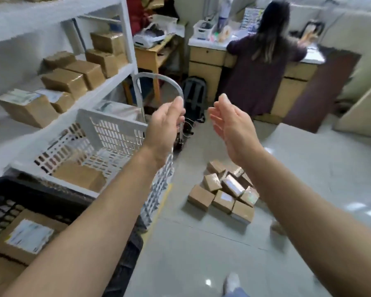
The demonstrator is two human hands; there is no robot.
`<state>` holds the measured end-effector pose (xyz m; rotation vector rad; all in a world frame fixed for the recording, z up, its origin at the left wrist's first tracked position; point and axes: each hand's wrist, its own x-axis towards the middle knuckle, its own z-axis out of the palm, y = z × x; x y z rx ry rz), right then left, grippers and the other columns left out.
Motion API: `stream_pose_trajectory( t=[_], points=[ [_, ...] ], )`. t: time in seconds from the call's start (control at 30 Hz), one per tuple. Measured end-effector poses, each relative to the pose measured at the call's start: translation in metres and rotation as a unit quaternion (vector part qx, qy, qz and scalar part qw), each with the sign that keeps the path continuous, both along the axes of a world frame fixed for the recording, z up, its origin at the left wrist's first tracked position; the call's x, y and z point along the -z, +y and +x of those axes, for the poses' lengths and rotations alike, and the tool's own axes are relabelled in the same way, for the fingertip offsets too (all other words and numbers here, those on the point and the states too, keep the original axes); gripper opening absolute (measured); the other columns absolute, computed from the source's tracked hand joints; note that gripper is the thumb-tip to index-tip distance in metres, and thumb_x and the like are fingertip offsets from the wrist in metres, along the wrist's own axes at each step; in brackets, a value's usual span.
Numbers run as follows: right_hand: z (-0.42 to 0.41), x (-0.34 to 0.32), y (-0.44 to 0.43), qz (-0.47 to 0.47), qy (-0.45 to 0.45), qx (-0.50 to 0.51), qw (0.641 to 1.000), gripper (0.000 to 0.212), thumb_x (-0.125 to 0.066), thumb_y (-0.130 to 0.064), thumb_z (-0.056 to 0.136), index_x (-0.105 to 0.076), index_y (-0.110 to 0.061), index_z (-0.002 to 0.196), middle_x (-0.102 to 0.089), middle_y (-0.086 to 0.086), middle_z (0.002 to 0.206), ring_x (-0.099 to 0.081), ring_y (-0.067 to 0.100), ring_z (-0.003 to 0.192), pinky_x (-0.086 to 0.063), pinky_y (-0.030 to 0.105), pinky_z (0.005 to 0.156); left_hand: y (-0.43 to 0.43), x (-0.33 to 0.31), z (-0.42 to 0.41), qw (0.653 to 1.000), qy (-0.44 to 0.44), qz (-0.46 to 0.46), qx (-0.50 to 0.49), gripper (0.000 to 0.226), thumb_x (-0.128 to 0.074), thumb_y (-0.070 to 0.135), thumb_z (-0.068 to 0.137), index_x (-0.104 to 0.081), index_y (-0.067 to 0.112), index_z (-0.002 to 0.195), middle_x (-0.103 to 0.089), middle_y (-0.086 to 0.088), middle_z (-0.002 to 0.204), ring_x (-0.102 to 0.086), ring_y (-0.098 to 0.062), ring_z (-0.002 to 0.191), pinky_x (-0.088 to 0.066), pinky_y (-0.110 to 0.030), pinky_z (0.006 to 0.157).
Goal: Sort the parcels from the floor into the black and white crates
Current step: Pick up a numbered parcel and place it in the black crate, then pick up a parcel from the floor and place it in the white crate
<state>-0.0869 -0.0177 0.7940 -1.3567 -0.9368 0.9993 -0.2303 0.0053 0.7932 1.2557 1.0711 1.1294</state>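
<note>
- Left hand [165, 125] at centre of the frame, raised, fingers curled, thumb pointing up, directly in front of a grey handle [159, 77]; cannot tell whether gripping it or only lying before it.
- Right hand [229, 127] just right of centre, raised too, apart from the left one; fingers straight and close together, palm turned to the left, holding nothing.
- Pile [223, 190] of brown parcels on the floor [308, 179], lower right of centre, below the right hand in the picture; packed close, touching one another, some tilted, some with white labels.
- White crate [107, 117] left of centre, partly hidden by the left forearm; one parcel [79, 176] inside, near its lower wall.
- Black crate [0, 189] in the lower left corner, just beside the white one; inside, a labelled parcel [28, 234], label facing up.
- Shelf [126, 28] at upper left, loaded with more boxes [64, 80].
- Backpack [194, 91] on the floor, above the hands in the picture.
- Person [259, 67] at upper right, back to the camera, at a counter [206, 52].
</note>
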Motion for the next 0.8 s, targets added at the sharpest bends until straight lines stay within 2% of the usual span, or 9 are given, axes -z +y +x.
stream_pose_trajectory(
  t=[0.13,0.33,0.47,0.57,0.67,0.8],
  points=[
    [0.085,0.0,-0.026,-0.003,0.002,0.084,0.996,0.03,-0.049,-0.053,0.092,-0.063,-0.025,0.09,-0.067,-0.005,0.106,-0.062,0.009,0.103,-0.045,0.031,0.094,-0.003,0.004,0.08,0.998,0.012,-0.008,0.064,0.032,-0.046,0.054,0.087,-0.061,0.027,0.094,-0.065,0.004,0.103,-0.061,-0.013,0.103,-0.043,-0.038,0.101],
    [0.211,0.014,-0.064,-0.02,0.004,0.162,0.987,0.031,-0.047,-0.052,0.093,-0.06,-0.024,0.097,-0.065,-0.004,0.108,-0.06,0.011,0.106,-0.043,0.035,0.101,-0.015,0.02,0.209,0.99,0.023,-0.026,0.139,0.032,-0.046,0.052,0.091,-0.062,0.024,0.092,-0.064,0.004,0.099,-0.061,-0.015,0.1,-0.043,-0.044,0.103],
    [0.297,0.034,-0.086,-0.054,0.005,0.208,0.977,0.048,-0.046,-0.053,0.093,-0.057,-0.014,0.118,-0.063,0.0,0.114,-0.059,0.013,0.108,-0.043,0.037,0.101,-0.029,0.037,0.296,0.983,0.028,-0.05,0.174,0.03,-0.044,0.046,0.096,-0.061,0.021,0.095,-0.063,0.002,0.101,-0.061,-0.016,0.1,-0.044,-0.042,0.1],
    [0.354,0.051,-0.102,-0.078,0.02,0.245,0.966,0.053,-0.048,-0.052,0.092,-0.055,-0.01,0.125,-0.062,0.003,0.118,-0.058,0.015,0.11,-0.042,0.039,0.103,-0.04,0.051,0.356,0.977,0.03,-0.076,0.196,0.03,-0.044,0.044,0.097,-0.06,0.019,0.095,-0.063,0.0,0.1,-0.06,-0.017,0.099,-0.047,-0.038,0.097],
    [0.403,0.067,-0.117,-0.099,0.04,0.277,0.955,0.054,-0.05,-0.052,0.091,-0.055,-0.01,0.126,-0.063,0.002,0.115,-0.059,0.014,0.108,-0.042,0.039,0.102,-0.051,0.064,0.411,0.967,0.031,-0.125,0.222,0.028,-0.044,0.043,0.097,-0.06,0.02,0.093,-0.063,0.001,0.098,-0.061,-0.018,0.099,-0.047,-0.038,0.095],
    [0.455,0.088,-0.123,-0.118,0.052,0.304,0.944,0.048,-0.051,-0.052,0.091,-0.058,-0.013,0.118,-0.064,-0.002,0.108,-0.06,0.014,0.106,-0.043,0.037,0.101,-0.052,0.08,0.467,0.954,0.035,-0.168,0.244,0.032,-0.044,0.041,0.098,-0.058,0.013,0.103,-0.061,0.0,0.096,-0.06,-0.019,0.097,-0.047,-0.036,0.094]
  ],
)
